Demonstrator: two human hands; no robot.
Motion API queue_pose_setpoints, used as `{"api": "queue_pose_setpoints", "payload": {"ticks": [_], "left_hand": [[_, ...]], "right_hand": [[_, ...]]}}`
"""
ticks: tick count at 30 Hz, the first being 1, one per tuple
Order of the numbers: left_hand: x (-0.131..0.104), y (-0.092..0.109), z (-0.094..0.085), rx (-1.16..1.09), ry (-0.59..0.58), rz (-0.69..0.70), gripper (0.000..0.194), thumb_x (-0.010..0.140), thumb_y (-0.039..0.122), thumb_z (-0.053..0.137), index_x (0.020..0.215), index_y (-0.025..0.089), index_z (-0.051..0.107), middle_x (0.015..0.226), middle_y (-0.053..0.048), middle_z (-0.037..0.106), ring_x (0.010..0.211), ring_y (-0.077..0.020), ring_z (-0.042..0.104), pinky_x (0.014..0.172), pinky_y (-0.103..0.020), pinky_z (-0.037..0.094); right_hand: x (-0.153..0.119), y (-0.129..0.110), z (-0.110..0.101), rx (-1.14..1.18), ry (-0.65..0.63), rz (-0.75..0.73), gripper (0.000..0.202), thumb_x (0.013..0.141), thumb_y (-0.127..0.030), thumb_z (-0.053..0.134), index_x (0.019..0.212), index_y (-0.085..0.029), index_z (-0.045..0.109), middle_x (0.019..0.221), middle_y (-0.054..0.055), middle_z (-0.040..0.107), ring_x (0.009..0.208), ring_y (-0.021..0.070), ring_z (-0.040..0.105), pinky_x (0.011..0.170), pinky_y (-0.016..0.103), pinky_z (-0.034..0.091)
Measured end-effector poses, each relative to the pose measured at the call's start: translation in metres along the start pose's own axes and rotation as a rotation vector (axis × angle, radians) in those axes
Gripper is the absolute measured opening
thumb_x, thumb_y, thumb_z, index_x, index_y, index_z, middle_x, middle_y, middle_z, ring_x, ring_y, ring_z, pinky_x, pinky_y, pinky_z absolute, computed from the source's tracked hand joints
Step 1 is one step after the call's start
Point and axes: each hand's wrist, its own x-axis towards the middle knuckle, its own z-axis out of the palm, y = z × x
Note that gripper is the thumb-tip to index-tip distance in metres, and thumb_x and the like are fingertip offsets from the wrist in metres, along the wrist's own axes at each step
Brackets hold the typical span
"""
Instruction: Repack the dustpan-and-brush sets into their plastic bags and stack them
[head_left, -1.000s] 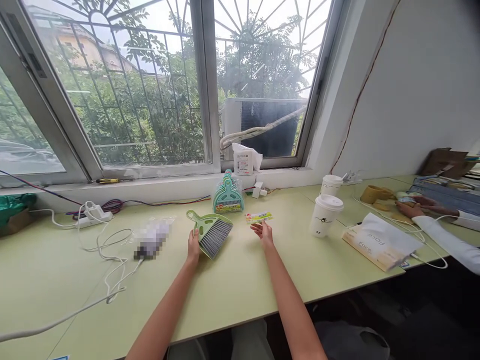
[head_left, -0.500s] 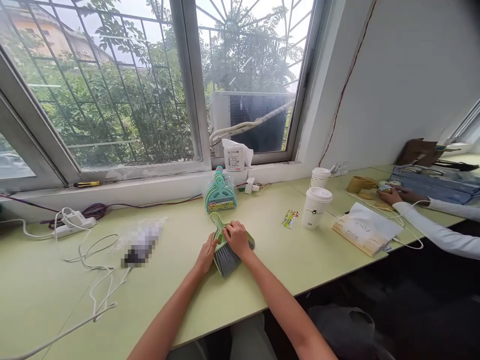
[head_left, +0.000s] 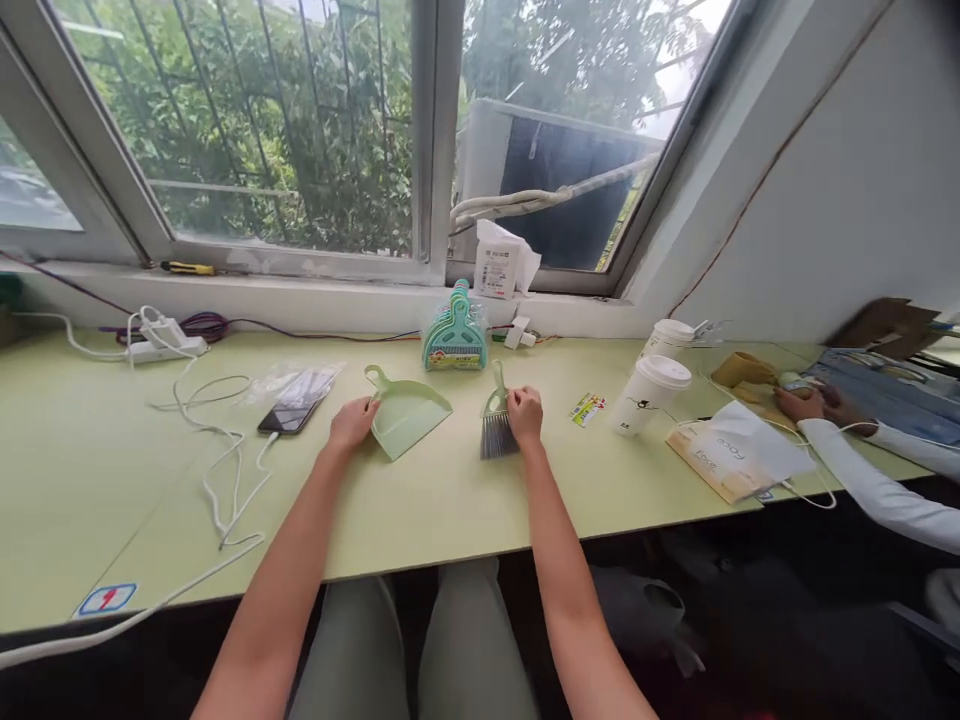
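Note:
A light green dustpan [head_left: 411, 412] lies on the table in front of me, its looped handle pointing up and to the left. My left hand [head_left: 352, 423] grips its left edge near the handle. To the right, a small green hand brush [head_left: 498, 432] with grey bristles stands bristles toward me, handle up. My right hand [head_left: 525, 412] is closed around the brush's right side, and its fingers partly cover the brush. A gap of bare table separates the two. Behind them, a stack of teal dustpan sets [head_left: 455, 335] in clear wrap leans by the sill.
A phone [head_left: 291, 412] with a white cable lies left, near a power strip [head_left: 166, 345]. On the right are a printed card [head_left: 587, 409], white paper cups [head_left: 651, 393] and a tissue pack [head_left: 739, 455]. Another person's hands [head_left: 806, 405] work at far right.
The brush and dustpan were together between my hands; now they are apart, dustpan to the left and brush to the right. My view has tilted down.

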Motion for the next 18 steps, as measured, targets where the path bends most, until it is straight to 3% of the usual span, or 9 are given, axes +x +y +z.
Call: {"api": "queue_pose_setpoints", "payload": {"ticks": [3, 6, 14, 18], "left_hand": [[-0.001, -0.010, -0.003, 0.089, 0.053, -0.014, 0.049, 0.092, 0.049, 0.029, 0.109, 0.021, 0.065, 0.113, -0.016, 0.061, 0.117, -0.0308, 0.049, 0.094, -0.041, 0.041], [-0.002, -0.010, -0.001, 0.077, 0.144, -0.033, 0.046, 0.094, 0.044, 0.028, 0.109, 0.019, 0.063, 0.113, -0.016, 0.061, 0.114, -0.0288, 0.051, 0.093, -0.039, 0.041], [-0.001, -0.006, 0.001, 0.018, 0.180, -0.088, 0.035, 0.093, 0.038, 0.034, 0.097, 0.020, 0.064, 0.105, -0.012, 0.067, 0.098, -0.0252, 0.059, 0.079, -0.032, 0.043], [0.001, -0.007, 0.001, 0.002, 0.186, -0.126, 0.032, 0.091, 0.034, 0.037, 0.093, 0.020, 0.065, 0.101, -0.011, 0.069, 0.094, -0.0243, 0.061, 0.075, -0.031, 0.042]], "right_hand": [[-0.003, 0.014, 0.008, -0.254, -0.129, -0.040, 0.027, 0.090, -0.027, 0.043, 0.087, -0.018, 0.068, 0.106, 0.012, 0.061, 0.104, 0.0238, 0.047, 0.087, 0.034, 0.034], [-0.008, 0.015, 0.017, -0.391, -0.152, -0.047, 0.027, 0.090, -0.025, 0.043, 0.097, -0.017, 0.068, 0.111, 0.013, 0.061, 0.107, 0.0258, 0.046, 0.087, 0.037, 0.031], [-0.015, 0.005, 0.031, -0.464, -0.150, -0.058, 0.028, 0.090, -0.027, 0.043, 0.098, -0.016, 0.067, 0.110, 0.015, 0.060, 0.103, 0.0276, 0.047, 0.087, 0.041, 0.027], [-0.015, 0.004, 0.030, -0.473, -0.124, -0.031, 0.031, 0.090, -0.031, 0.042, 0.090, -0.016, 0.069, 0.106, 0.016, 0.059, 0.104, 0.0288, 0.046, 0.088, 0.043, 0.026]]}}
